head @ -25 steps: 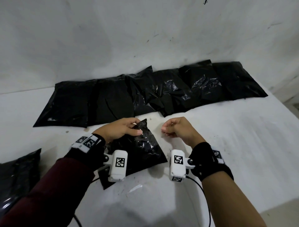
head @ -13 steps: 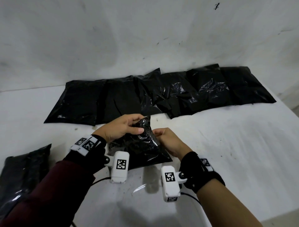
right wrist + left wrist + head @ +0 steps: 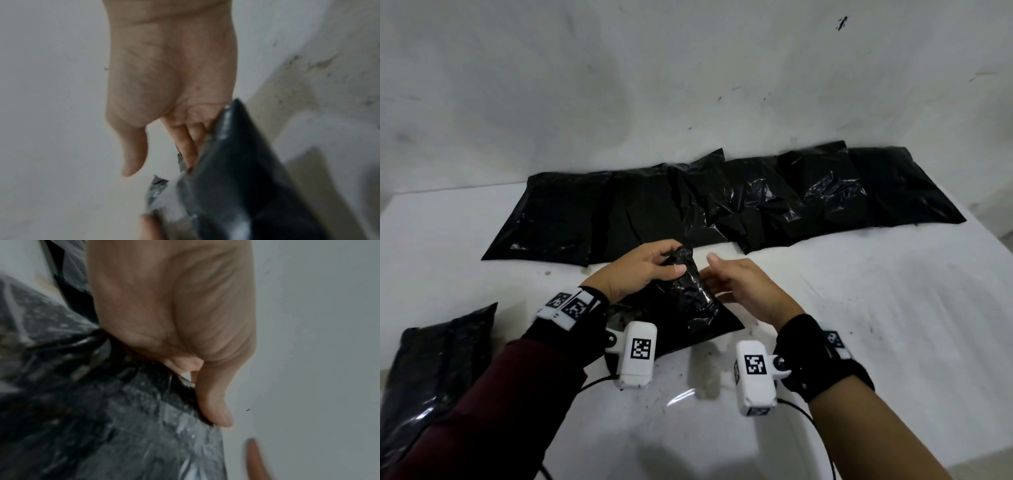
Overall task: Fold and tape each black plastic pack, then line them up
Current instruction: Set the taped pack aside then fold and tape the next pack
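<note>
Near the table's point(image 3: 825, 325) front edge, the left hand point(image 3: 640, 270) grips one black pack's point(image 3: 681, 308) now-bunched top, right hand's point(image 3: 739, 291) fingers straightened against it; six packs point(image 3: 722, 205) line the back edge.

The left arm wears a dark maroon sleeve point(image 3: 482, 404) reaching to the wrist; the right forearm point(image 3: 866, 435) is bare. Each wrist carries a black fabric wrist strap point(image 3: 822, 356). On the strap of the left wrist sit white blocks point(image 3: 565, 305) printed with black-and-white square code markers. A white, rounded camera housing point(image 3: 638, 354) hangs beside each wrist, each showing a square code marker on its face. Thin black cables point(image 3: 804, 416) trail from the housings toward the person.
</note>
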A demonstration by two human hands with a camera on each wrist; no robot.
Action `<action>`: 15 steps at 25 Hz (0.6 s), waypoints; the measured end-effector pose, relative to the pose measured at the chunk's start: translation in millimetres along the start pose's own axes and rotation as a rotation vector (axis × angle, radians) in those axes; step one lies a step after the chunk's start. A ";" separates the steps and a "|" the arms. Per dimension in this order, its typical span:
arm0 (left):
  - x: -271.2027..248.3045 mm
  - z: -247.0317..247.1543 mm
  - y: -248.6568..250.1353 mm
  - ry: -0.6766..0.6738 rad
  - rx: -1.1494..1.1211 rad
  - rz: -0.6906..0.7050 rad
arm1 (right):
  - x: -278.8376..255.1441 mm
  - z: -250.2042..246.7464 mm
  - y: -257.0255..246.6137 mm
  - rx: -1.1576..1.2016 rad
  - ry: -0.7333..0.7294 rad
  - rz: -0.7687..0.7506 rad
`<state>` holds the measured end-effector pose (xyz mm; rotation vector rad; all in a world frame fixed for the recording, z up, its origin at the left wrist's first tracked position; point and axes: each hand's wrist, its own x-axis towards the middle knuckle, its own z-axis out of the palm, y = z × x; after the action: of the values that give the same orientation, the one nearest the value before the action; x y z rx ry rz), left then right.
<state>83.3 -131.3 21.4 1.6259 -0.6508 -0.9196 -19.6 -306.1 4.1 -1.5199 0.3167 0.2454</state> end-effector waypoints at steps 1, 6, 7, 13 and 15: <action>0.6 1.3 -0.3 0.015 0.008 0.003 | -2.0 0.4 -3.1 -0.025 -0.059 0.008; -1.3 10.0 -4.2 0.178 0.090 0.003 | 6.3 9.2 -3.9 -0.182 0.010 0.007; -3.4 9.5 -5.1 0.290 0.142 -0.003 | 8.1 8.9 -0.4 -0.175 0.032 0.023; -43.6 -13.1 -24.6 1.082 0.202 -0.151 | 4.3 1.8 16.8 0.311 0.194 0.080; -56.7 -6.8 -34.2 1.086 0.007 -0.388 | 4.2 0.1 21.2 0.428 0.203 0.074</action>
<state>56.3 -73.6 2.0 1.9766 0.4219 -0.1741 -23.0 -305.3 -17.2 -1.1116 0.5508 0.0733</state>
